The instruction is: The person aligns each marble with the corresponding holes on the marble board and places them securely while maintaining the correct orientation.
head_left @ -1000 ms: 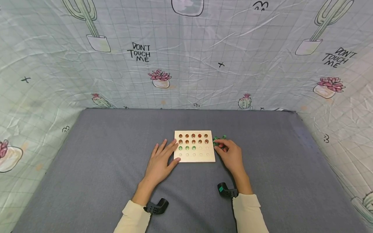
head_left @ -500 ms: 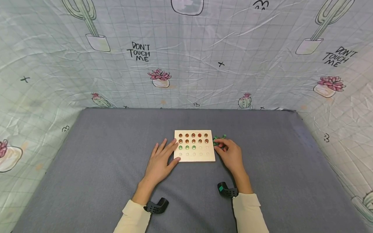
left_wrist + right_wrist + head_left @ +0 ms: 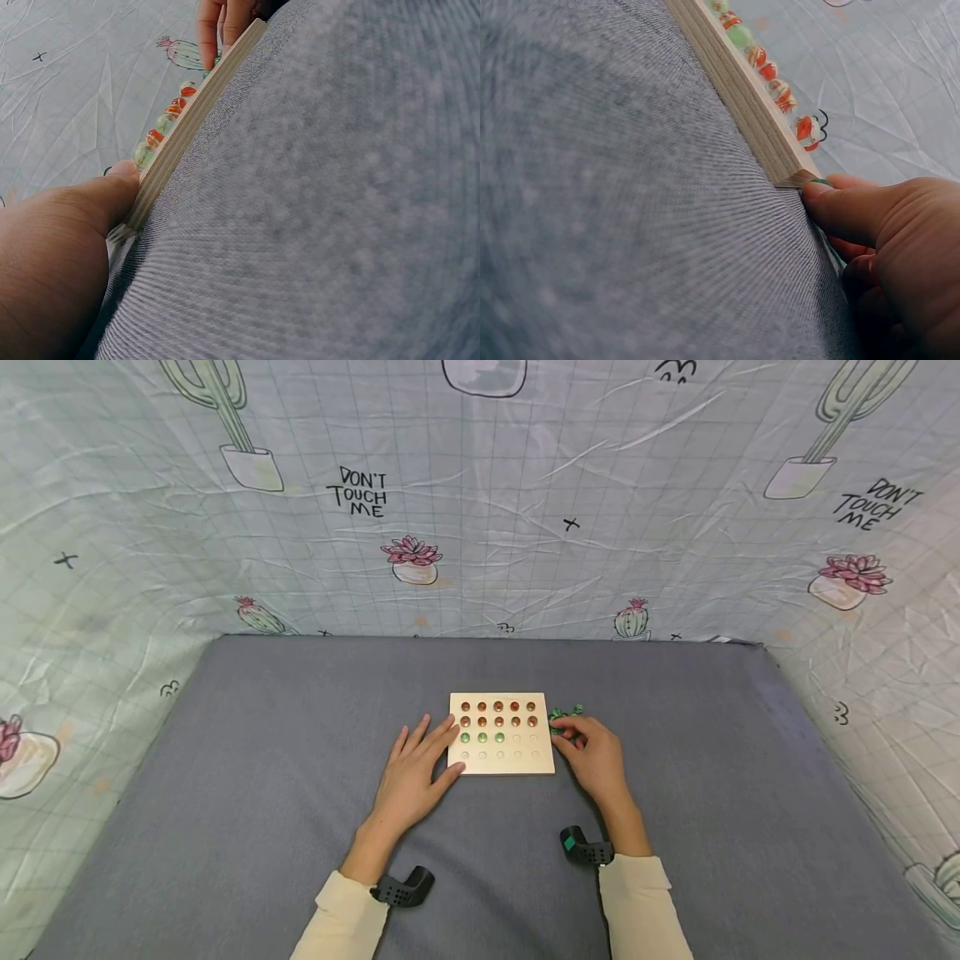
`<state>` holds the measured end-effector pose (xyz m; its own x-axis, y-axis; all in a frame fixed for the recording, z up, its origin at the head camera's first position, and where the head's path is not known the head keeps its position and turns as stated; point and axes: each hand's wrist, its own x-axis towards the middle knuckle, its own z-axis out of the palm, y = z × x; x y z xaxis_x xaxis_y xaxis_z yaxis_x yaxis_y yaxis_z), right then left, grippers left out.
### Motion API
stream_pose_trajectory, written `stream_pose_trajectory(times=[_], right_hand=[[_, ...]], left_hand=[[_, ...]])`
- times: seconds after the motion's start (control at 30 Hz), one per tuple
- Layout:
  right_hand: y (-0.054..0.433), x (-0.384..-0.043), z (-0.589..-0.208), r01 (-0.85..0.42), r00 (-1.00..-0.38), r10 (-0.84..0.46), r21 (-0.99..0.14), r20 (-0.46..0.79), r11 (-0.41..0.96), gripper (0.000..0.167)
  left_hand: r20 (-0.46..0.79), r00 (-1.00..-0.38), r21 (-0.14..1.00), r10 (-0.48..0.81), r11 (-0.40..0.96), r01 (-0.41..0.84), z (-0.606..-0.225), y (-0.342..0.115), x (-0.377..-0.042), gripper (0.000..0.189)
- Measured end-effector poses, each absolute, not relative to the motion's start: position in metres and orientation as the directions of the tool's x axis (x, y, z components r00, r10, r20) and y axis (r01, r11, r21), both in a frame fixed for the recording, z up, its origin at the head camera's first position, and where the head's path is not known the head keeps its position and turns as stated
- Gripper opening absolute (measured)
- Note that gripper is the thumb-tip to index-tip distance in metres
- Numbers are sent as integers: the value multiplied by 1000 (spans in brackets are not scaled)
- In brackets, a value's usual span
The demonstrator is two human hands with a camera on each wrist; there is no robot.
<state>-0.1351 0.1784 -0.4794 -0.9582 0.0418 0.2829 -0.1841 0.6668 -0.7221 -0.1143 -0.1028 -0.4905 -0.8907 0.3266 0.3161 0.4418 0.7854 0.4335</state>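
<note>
A pale wooden board with rows of round hollows lies on the grey cloth. Orange-red marbles fill its two far rows, and three green marbles sit at the left of the third row. My left hand lies spread, fingertips and thumb resting on the board's left edge. Beyond the right edge, my right hand pinches a green marble between thumb and forefinger; only a sliver of green shows at the thumb tip. Loose green marbles lie just past those fingers, partly hidden by them.
Grey cloth covers the table around the board. A white curtain printed with cacti hangs behind and along both sides. Black wrist straps with cameras sit on both wrists.
Both hands, the board and the marbles hold their places; the head view has only shifted very slightly.
</note>
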Motion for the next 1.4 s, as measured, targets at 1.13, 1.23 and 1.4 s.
stream_pose_trajectory(times=[1.13, 1.23, 1.4], right_hand=[[178, -131, -471, -152, -971, 53, -771, 234, 619, 18], [177, -131, -469, -157, -969, 58, -774, 242, 613, 18], [173, -131, -466, -187, -962, 49, -777, 269, 601, 18]], left_hand=[[304, -894, 435, 328, 787, 437, -489, -104, -115, 57], [304, -895, 436, 327, 788, 436, -489, -104, -115, 57], [310, -893, 438, 325, 785, 438, -490, -104, -115, 57]])
